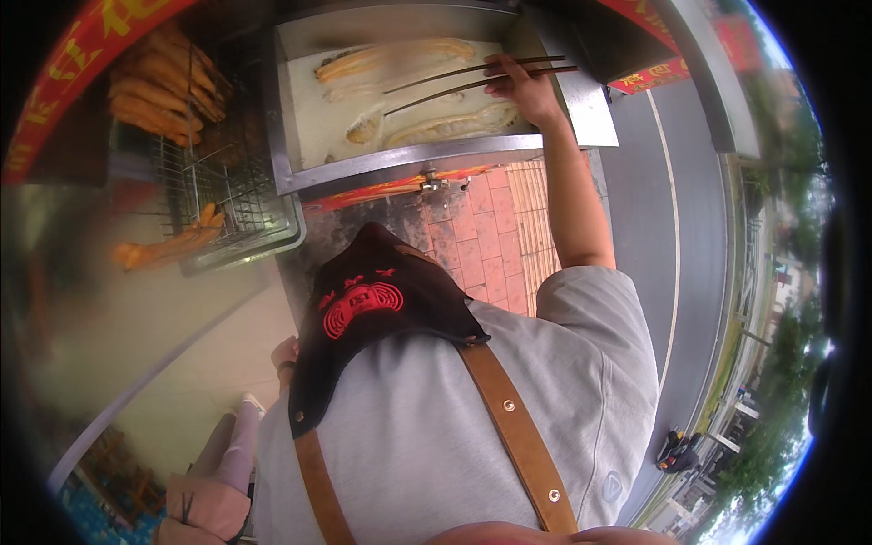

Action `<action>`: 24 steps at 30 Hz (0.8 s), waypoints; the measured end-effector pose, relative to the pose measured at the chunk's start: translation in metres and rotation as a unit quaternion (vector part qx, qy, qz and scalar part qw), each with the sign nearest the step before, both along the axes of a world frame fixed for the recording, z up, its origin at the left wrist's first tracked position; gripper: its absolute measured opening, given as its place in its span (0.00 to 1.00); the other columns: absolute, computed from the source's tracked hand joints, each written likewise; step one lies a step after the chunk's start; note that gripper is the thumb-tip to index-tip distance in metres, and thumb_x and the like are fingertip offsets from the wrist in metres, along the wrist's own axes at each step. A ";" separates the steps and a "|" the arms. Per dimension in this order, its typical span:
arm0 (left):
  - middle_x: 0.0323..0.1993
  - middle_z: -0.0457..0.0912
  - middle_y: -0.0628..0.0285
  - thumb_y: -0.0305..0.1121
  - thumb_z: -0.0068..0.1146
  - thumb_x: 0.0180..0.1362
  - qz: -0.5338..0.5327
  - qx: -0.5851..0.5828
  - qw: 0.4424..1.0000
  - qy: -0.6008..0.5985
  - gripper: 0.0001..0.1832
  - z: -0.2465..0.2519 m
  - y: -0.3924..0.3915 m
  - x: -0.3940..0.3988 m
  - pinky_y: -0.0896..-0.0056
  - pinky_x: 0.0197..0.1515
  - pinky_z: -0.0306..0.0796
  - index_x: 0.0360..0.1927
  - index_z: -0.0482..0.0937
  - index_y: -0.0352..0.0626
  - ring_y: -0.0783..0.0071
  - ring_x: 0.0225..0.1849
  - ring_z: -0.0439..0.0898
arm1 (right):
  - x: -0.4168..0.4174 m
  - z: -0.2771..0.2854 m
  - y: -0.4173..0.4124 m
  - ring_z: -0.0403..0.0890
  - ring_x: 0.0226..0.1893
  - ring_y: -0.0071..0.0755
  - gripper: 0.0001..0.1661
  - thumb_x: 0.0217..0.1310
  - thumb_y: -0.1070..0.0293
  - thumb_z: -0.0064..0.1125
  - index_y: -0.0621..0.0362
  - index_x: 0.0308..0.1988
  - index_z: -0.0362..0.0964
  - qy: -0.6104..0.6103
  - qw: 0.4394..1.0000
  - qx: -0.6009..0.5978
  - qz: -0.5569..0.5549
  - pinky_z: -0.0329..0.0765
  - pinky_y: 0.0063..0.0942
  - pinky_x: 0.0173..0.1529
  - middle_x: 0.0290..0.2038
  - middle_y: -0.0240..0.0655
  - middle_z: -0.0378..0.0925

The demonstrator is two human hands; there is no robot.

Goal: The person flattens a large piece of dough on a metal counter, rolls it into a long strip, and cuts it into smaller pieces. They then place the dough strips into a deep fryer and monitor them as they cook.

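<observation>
My right hand grips a pair of long wooden cooking chopsticks above a metal fryer of pale, foamy oil. Their tips point left, near a small browned piece of dough. A golden fried dough stick floats at the far side of the oil, and a paler dough stick lies along the near wall. My left hand hangs low beside my black apron, a dark band at its wrist. Its fingers are partly hidden, so what it holds cannot be made out.
Left of the fryer, a wire rack over a metal tray holds several fried dough sticks. A tap juts from the fryer's front. Another person is behind at lower left. A road runs along the right.
</observation>
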State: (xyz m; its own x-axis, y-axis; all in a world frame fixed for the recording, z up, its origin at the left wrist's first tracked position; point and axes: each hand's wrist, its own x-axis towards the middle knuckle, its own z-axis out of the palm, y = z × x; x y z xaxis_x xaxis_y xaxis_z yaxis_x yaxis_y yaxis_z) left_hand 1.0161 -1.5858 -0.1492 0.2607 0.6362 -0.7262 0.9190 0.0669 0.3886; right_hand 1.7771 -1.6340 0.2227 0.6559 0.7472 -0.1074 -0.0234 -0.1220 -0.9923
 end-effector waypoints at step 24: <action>0.28 0.79 0.56 0.28 0.53 0.62 0.172 -0.068 0.967 -0.175 0.08 0.006 0.014 -0.001 0.64 0.36 0.76 0.30 0.77 0.35 0.65 0.32 0.80 | 0.027 0.064 -0.078 0.73 0.23 0.21 0.19 0.74 0.58 0.48 0.63 0.46 0.78 -0.174 0.977 -0.121 -0.003 0.72 0.19 0.30 0.31 0.31 0.79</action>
State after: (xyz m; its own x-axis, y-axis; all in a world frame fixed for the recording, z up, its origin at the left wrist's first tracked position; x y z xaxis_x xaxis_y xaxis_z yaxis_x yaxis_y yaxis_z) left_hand 1.0153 -1.5720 -0.1431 0.2957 0.6340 -0.7145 0.6465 0.4178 0.6383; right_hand 1.8037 -1.7115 0.2864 0.6891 0.7229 -0.0503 0.3085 -0.3555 -0.8823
